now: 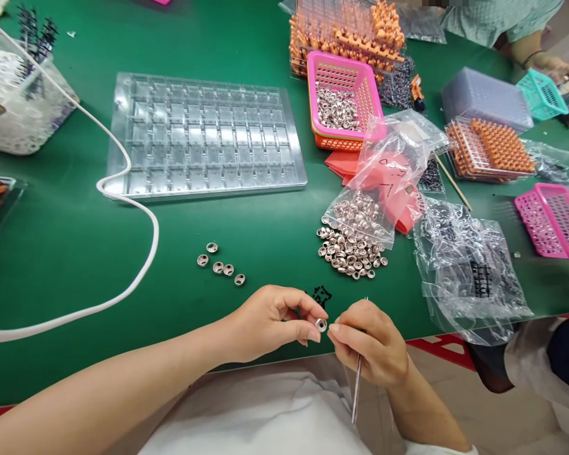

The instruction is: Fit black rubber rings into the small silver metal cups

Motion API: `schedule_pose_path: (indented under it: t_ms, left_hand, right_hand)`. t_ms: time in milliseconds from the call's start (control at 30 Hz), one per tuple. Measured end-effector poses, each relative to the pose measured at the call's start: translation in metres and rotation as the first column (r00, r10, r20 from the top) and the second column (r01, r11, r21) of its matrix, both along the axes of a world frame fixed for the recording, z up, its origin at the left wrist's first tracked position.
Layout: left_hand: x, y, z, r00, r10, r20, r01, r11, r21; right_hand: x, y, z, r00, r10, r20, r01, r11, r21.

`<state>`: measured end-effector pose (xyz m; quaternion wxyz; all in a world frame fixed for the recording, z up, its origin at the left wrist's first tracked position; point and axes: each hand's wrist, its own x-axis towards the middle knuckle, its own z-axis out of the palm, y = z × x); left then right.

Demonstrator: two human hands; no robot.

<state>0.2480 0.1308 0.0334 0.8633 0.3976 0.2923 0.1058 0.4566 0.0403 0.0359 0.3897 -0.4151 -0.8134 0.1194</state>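
My left hand (270, 319) pinches a small silver metal ring (320, 324) between thumb and fingertips at the near edge of the green table (66, 246). My right hand (372, 344) meets it from the right and grips thin metal tweezers (357, 387), whose shaft runs down past my wrist. A tiny black part cluster (320, 294) lies just beyond my fingers. Several finished rings (220, 263) lie in a loose group to the left. A heap of silver rings (351, 249) spills from a clear bag (384, 177) ahead.
A clear compartment tray (203, 136) lies at centre left, with a white cable (137, 253) looping beside it. A pink basket of rings (344, 101), orange part racks (490, 148), crumpled plastic bags (469, 272) and another pink basket (554, 221) crowd the right. A co-worker's arm (533, 54) works far right.
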Motion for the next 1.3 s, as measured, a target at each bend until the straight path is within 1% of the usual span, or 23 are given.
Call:
schedule_pose_path:
  t_ms: [133,300,467,533,633,767,1000,1167,1300]
  left_hand:
    - [0.0,0.0,0.001,1.0,-0.008,-0.014,0.009,0.999,0.04]
    - [-0.001,0.001,0.001,0.999,-0.034,-0.036,0.039,0.983,0.177]
    - [-0.003,0.001,-0.002,0.998,-0.034,-0.049,0.048,0.946,0.321]
    - [-0.003,0.001,-0.003,0.998,-0.031,-0.045,0.045,0.936,0.349]
    - [-0.003,0.0,-0.003,0.999,-0.035,-0.031,0.044,0.938,0.345]
    - [-0.003,-0.004,-0.004,1.0,-0.014,0.003,0.013,0.953,0.302]
    - [-0.002,-0.003,0.0,1.0,-0.003,0.001,0.002,0.969,0.247]
    - [0.0,-0.002,0.002,1.0,0.011,0.0,-0.011,0.975,0.222]
    - [0.0,0.0,0.004,1.0,0.001,-0.016,0.003,0.977,0.214]
  right_hand:
    - [0.002,-0.001,-0.003,0.995,0.021,0.096,-0.03,0.995,0.094]
    - [0.004,-0.001,-0.007,0.982,0.062,0.179,-0.088,0.986,0.143]
    - [0.005,0.004,0.003,0.967,0.113,0.228,-0.146,0.98,0.133]
    - [0.005,0.007,0.007,0.961,0.121,0.25,-0.157,0.979,0.129]
    - [0.005,0.008,0.011,0.949,0.139,0.283,-0.177,0.978,0.112]
    - [0.005,0.007,0.012,0.939,0.17,0.3,-0.201,0.977,0.076]
    - [0.004,0.008,0.015,0.933,0.178,0.312,-0.217,0.971,0.097]
    - [0.004,0.01,0.015,0.939,0.174,0.296,-0.227,0.962,0.154]
    - [0.004,0.011,0.016,0.936,0.182,0.302,-0.227,0.967,0.119]
